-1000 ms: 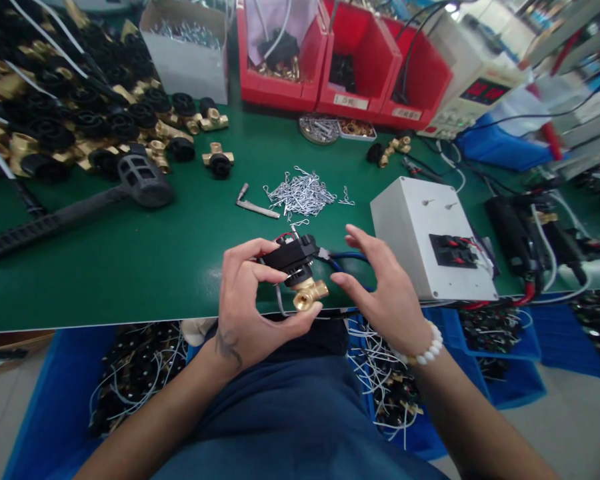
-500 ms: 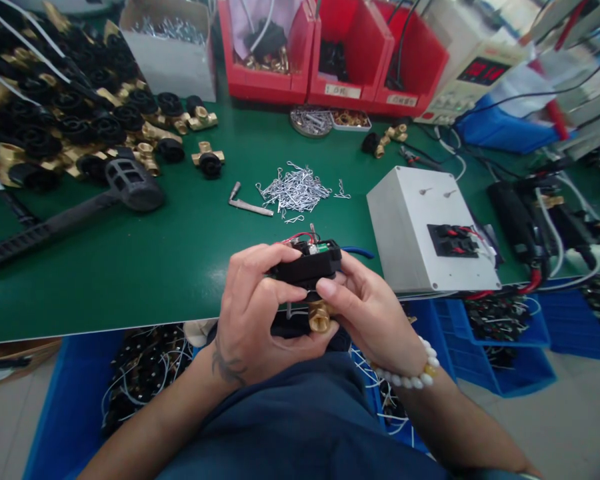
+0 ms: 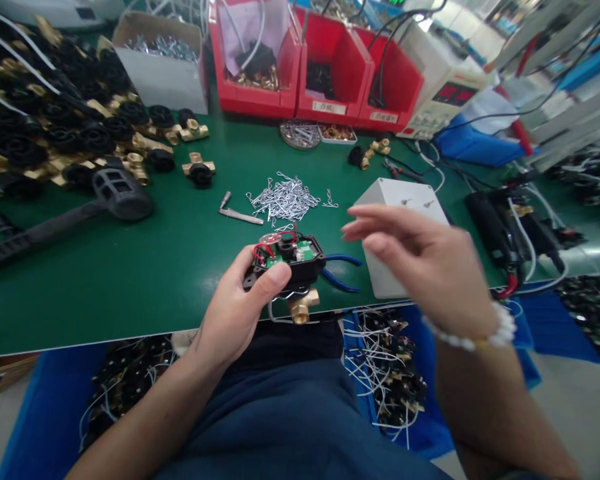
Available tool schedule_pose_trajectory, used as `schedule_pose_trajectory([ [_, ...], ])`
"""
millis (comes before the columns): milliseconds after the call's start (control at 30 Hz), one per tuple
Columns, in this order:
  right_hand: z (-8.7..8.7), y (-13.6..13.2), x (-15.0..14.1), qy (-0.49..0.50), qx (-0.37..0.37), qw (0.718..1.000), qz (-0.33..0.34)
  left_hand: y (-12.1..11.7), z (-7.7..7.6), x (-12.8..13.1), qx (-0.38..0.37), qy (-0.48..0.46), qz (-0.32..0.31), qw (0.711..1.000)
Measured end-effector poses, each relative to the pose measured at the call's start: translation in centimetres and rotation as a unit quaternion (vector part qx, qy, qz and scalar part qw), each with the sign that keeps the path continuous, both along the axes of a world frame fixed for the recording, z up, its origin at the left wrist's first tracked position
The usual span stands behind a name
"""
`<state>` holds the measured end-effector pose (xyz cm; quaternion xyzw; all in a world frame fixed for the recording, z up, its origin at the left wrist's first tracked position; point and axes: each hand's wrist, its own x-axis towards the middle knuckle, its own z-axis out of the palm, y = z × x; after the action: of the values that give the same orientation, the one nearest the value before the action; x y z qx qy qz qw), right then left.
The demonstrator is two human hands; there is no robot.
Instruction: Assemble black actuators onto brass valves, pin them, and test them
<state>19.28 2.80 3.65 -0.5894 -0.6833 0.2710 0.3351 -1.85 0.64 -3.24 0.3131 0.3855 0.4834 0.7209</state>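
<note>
The left hand (image 3: 235, 303) is clamped on an open black plastic housing (image 3: 305, 272), its thumb on the upper rim. The housing is held over the near edge of the green desk (image 3: 180, 267), with a green circuit board (image 3: 306, 251) and thin red wires (image 3: 264, 251) showing inside, and a brass pipe fitting (image 3: 301, 308) under it. The right hand (image 3: 420, 267), slightly blurred, is raised in front of the pale grey box with metal switches (image 3: 383, 267), holding nothing visible, its thumb and fingers a little apart; whether it touches the box cannot be told. Two curved blue tool handles (image 3: 344, 259) lie just right of the housing. Beyond the housing is a loose pile of silver wire clips (image 3: 287, 199), with a bent grey metal tool (image 3: 243, 215) beside it. A black ribbed mallet (image 3: 120, 193) lies farther left, near many black-and-brass valve parts (image 3: 95, 137). Red plastic bins (image 3: 257, 100) stand at the back.
</note>
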Motion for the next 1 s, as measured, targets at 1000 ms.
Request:
schedule_pose_trajectory([
  [1000, -1.6, 7.6, 10.0, -0.125, -0.021, 0.969, -0.21, -1.9, 2.1, -0.6, 0.061, 0.067, -0.044, 0.995],
])
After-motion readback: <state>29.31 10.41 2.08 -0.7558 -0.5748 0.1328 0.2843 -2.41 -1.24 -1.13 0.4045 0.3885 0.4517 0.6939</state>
